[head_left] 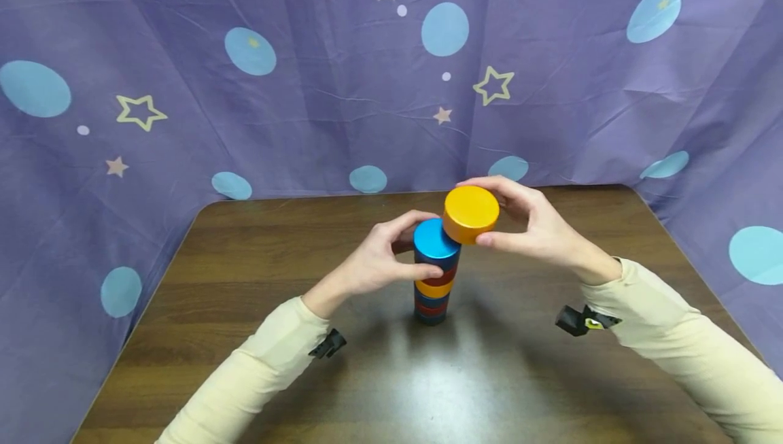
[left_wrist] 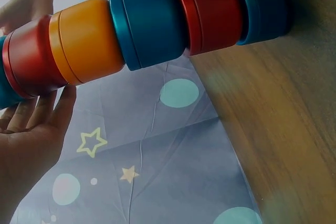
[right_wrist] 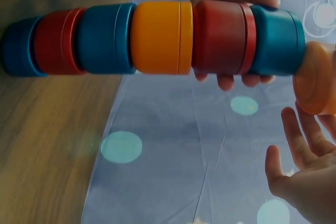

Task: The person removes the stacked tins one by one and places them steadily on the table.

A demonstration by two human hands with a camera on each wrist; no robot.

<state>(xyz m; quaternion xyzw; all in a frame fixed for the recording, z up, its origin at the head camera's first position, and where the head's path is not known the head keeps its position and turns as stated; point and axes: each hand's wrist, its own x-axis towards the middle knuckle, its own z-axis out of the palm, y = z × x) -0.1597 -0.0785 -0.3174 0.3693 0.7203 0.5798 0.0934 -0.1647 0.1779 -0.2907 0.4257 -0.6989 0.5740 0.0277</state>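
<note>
A tall stack of round tins stands upright, colored blue, red and orange. The top blue tin (head_left: pixel 436 238) has a shiny lid; below it come a red tin (right_wrist: pixel 219 38) and an orange tin (left_wrist: pixel 89 40). My left hand (head_left: pixel 382 257) grips the upper stack at the blue and red tins, thumb in front and fingers behind. My right hand (head_left: pixel 538 230) holds a separate orange tin (head_left: pixel 471 206) between thumb and fingers. This tin is just right of the stack's top and offset from it; whether they touch I cannot tell.
The stack rises from a brown wooden table (head_left: pixel 275 281). A purple curtain (head_left: pixel 342 90) with stars and blue ovals hangs behind and at both sides. Black wrist devices sit on the left sleeve (head_left: pixel 269 349) and the right sleeve (head_left: pixel 660 321).
</note>
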